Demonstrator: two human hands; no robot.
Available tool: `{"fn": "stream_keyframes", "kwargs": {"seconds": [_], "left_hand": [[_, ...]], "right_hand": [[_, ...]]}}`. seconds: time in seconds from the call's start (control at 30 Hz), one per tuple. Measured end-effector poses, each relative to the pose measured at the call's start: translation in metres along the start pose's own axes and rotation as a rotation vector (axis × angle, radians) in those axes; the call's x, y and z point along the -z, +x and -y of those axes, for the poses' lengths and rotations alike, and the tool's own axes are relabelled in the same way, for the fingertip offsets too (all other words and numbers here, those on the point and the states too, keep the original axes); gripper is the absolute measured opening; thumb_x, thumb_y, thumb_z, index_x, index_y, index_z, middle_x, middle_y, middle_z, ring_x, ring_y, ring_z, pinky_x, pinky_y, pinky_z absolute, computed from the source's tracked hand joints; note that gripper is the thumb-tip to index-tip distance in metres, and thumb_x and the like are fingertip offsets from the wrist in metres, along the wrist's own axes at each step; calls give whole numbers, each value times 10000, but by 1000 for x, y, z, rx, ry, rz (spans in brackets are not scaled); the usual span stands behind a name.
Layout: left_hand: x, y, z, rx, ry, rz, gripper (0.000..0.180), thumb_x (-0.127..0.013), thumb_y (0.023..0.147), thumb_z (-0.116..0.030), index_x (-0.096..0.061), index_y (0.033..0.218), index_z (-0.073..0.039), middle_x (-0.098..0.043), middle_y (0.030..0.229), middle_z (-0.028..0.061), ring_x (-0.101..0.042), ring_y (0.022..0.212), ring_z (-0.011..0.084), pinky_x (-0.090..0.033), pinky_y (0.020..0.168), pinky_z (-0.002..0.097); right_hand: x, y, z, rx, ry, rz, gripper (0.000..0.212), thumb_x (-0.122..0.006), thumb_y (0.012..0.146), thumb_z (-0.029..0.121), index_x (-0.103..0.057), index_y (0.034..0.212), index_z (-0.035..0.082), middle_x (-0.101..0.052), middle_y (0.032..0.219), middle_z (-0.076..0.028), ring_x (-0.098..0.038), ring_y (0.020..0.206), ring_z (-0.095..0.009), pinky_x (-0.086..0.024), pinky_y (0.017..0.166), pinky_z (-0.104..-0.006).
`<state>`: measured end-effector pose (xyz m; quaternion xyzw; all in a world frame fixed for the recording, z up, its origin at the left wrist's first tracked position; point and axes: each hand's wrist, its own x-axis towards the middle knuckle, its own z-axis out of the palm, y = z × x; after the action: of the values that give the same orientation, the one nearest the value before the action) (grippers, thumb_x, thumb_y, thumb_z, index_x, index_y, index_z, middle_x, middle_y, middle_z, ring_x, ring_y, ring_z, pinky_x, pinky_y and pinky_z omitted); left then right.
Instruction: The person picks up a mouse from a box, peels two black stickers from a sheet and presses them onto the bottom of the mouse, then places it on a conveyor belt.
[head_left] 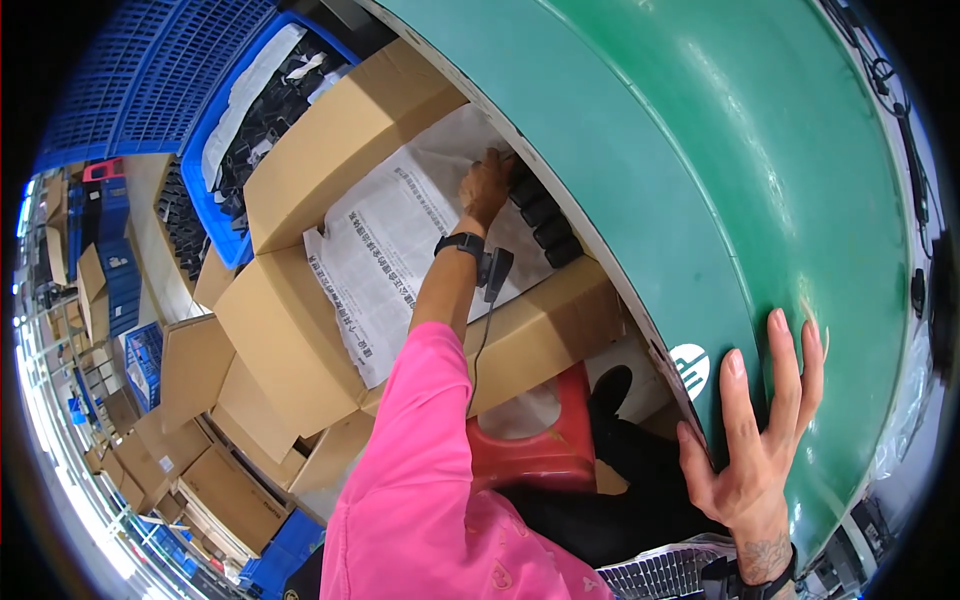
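Note:
My left hand (487, 186) reaches down into an open cardboard box (545, 322), its fingers curled round the end block of a row of black blocks (540, 217). The row runs along the box's right side, partly under the table edge. Their exact kind is too dark to tell. A white printed sheet (385, 260) covers the inside of the box beside the hand. A strap with a small black device (495, 272) and a cable sits on my left wrist. My right hand (755, 450) rests on the edge of the green table (640, 150), fingers stretched out, holding nothing.
A blue bin (222, 225) full of black parts stands beyond the box, next to a blue crate (165, 75). Below the box is a red stool (535, 455). Several cardboard boxes (235, 500) lie at the left. Black cables (905, 150) run along the table's far right.

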<state>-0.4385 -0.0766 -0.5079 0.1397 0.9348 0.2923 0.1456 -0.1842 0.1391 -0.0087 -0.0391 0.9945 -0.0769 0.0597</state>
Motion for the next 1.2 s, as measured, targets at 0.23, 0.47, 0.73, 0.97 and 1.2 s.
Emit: {"fn": "stream_keyframes", "kwargs": {"seconds": [0.23, 0.47, 0.73, 0.97, 1.2], "left_hand": [[19, -24, -22, -301, -30, -55, 321, -509, 935, -299, -543, 1129, -46, -613, 1053, 234, -600, 921, 415, -488, 746, 483], [114, -199, -135, -345, -197, 498, 380, -510, 965, -297, -570, 1036, 72, -669, 923, 219, -632, 840, 264, -479, 709, 402], [178, -352, -280, -307, -348, 766, 171, -550, 936, -153, -579, 892, 9, -480, 655, -45, -406, 618, 55, -328, 542, 232], [208, -396, -302, -247, -596, 587, 197, -577, 920, -132, -569, 786, 12, -507, 658, -33, -419, 601, 38, -340, 523, 223], [239, -440, -406, -597, -611, 865, 109, -602, 871, -72, -610, 805, 14, -595, 651, 37, -528, 572, 87, -418, 520, 246]], "right_hand": [[7, -6, -3, -29, 111, -120, 720, -728, 593, 107, -552, 1291, 106, -353, 1445, -224, -264, 1342, -485, -260, 1070, -585], [-36, -11, 3, 13, 81, -563, 550, -599, 769, 237, -526, 1302, 123, -472, 1358, -212, -369, 1328, -370, -150, 1131, -599], [64, -204, -27, -418, 468, -431, 533, -647, 827, 348, -559, 1232, 12, -547, 1261, -215, -495, 1191, -375, -417, 1004, -440], [-28, -550, -149, -1842, -411, -655, 685, -721, 766, 464, -499, 1075, -106, -549, 1079, -306, -532, 1055, -448, -452, 879, -489], [-69, -587, -187, -2042, -205, -721, 703, -625, 798, 560, -551, 1119, -61, -587, 1083, -261, -573, 1044, -429, -473, 862, -498]]}}
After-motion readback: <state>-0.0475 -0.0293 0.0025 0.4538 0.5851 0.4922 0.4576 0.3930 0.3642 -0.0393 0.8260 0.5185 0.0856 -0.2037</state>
